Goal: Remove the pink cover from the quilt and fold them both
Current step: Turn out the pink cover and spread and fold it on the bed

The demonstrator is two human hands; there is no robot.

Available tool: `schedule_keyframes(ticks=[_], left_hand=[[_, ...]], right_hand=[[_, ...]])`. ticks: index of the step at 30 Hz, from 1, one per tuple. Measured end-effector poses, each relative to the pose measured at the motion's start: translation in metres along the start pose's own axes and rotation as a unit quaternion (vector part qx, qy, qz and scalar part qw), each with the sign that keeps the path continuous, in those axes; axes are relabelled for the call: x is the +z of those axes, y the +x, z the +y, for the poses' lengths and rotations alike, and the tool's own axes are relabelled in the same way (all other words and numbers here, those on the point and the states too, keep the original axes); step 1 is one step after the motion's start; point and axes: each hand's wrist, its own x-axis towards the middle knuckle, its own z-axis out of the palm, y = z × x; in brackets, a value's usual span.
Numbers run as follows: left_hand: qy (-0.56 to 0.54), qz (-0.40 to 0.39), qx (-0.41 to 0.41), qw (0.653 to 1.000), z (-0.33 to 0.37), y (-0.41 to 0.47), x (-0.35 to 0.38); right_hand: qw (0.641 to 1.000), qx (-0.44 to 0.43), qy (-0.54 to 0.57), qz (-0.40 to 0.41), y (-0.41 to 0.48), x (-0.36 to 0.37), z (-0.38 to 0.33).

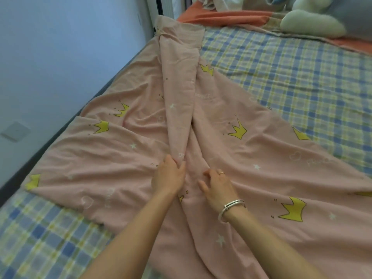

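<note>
Where pinched (left hand (pixel 169 176)), cover (pixel 251 158) ridges.

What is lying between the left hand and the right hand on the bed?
In the head view, only a creased strip of the pink cover lies between the left hand and the right hand; nothing else rests there.

Bed (pixel 302 77) before me, blue-and-yellow checked sheet. Lying directly on it: pink cover (pixel 120 158), yellow crown print, spread out, rumpled, one long gathered ridge; orange bedding (pixel 221 18) and white plush toy (pixel 312 25) at far end.
</note>
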Motion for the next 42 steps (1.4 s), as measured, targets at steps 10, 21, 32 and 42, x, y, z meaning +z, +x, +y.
schedule_keyframes(ticks=[10, 21, 32, 42], left_hand=[[0.105, -0.032, 0.093, 0.99, -0.009, 0.066, 0.0], [-0.284, 0.02, 0.057, 0.957, -0.107, 0.04, -0.047], [-0.474, 0.033, 0.006, 0.88, -0.062, 0.106, -0.11], [-0.154, 0.292, 0.004, 0.944, -0.088, 0.153, -0.123]], right_hand=[[0.995, 0.073, -0.057, 0.04, 0.069, 0.022, -0.032], [0.955, 0.052, 0.282, 0.076, 0.105, 0.029, -0.109], [0.934, -0.284, -0.035, 0.214, 0.115, 0.035, -0.171], [0.983, -0.076, 0.137, -0.099, 0.106, 0.042, -0.123]])
